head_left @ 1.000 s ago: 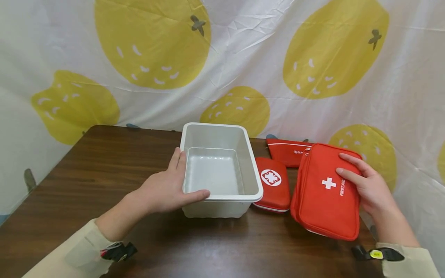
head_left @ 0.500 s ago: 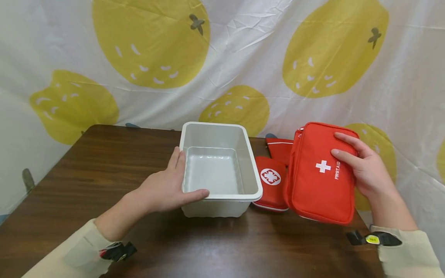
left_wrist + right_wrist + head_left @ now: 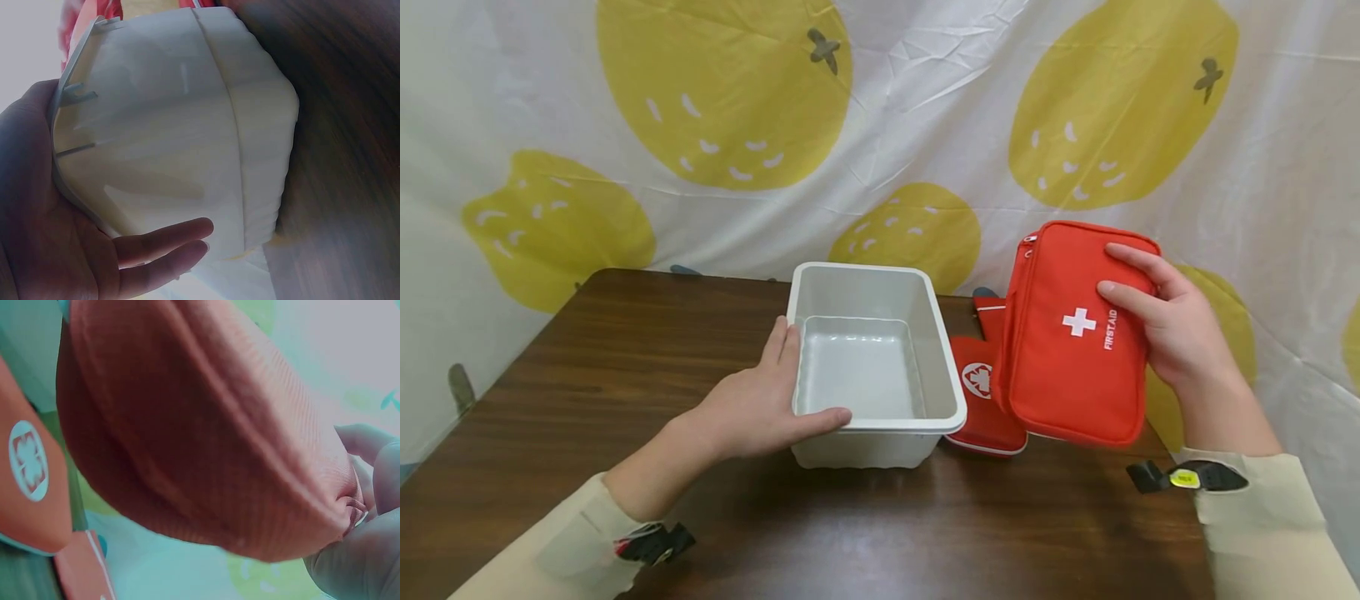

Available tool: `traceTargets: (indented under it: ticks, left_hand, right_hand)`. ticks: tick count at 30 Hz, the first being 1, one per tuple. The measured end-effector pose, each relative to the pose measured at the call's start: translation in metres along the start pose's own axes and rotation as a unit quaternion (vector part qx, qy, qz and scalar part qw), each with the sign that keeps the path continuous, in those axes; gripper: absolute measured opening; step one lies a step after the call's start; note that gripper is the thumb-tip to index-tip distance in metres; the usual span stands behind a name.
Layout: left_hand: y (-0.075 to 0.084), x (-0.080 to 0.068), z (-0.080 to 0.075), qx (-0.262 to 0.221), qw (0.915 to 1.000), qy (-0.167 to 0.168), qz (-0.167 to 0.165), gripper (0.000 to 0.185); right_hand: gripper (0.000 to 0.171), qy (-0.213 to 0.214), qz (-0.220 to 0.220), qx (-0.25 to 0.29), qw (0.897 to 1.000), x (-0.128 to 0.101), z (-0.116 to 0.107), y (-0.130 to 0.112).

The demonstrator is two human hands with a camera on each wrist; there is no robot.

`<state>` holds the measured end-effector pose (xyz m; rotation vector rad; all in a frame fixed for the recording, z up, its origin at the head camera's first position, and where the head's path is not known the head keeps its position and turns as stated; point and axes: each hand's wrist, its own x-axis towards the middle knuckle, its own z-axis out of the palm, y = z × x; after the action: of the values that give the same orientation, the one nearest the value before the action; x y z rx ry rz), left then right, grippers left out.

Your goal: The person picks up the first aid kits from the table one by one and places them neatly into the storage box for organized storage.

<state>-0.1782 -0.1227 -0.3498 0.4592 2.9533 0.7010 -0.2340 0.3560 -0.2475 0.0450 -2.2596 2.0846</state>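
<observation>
My right hand (image 3: 1183, 325) grips a red zippered first aid bag (image 3: 1075, 358) by its right side. White lettering and a cross mark its front. The bag is held up, tilted, over the right of the table and partly covers a smaller red hard case (image 3: 981, 425) with a round white emblem. My left hand (image 3: 756, 396) rests against a light grey plastic bin (image 3: 868, 446), its thumb lying along the near rim and its straight fingers at the left side. In the left wrist view, two fingers (image 3: 165, 247) stretch along the bin's outer wall. The bin's inside is bare.
A flat red pouch (image 3: 990, 312) lies behind the hard case, mostly hidden by the raised bag. The brown wooden table (image 3: 587, 400) ends at the back against a white curtain (image 3: 910, 100) printed with yellow fruit.
My right hand has raised the first aid bag and brought it left towards the bin, so it now covers more of the hard case and pouch. My left hand and the bin stay put.
</observation>
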Motion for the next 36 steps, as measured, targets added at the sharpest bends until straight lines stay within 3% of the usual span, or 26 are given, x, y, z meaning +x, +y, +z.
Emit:
traceTargets:
  ticks: [19, 30, 36]
  left_hand:
    - [0.000, 0.001, -0.001, 0.004, 1.0000, -0.004, -0.001, 0.139]
    - [-0.002, 0.002, -0.002, 0.007, 1.0000, -0.005, -0.002, 0.141]
    - [-0.003, 0.002, -0.002, 0.011, 0.9999, -0.003, 0.000, 0.142]
  right_hand:
    - [0.057, -0.021, -0.086, 0.084, 0.993, 0.027, 0.067, -0.047]
    - [0.046, -0.039, -0.121, 0.130, 0.983, 0.041, 0.125, -0.064]
    - [0.040, -0.053, -0.119, 0.144, 0.981, 0.049, 0.158, -0.065]
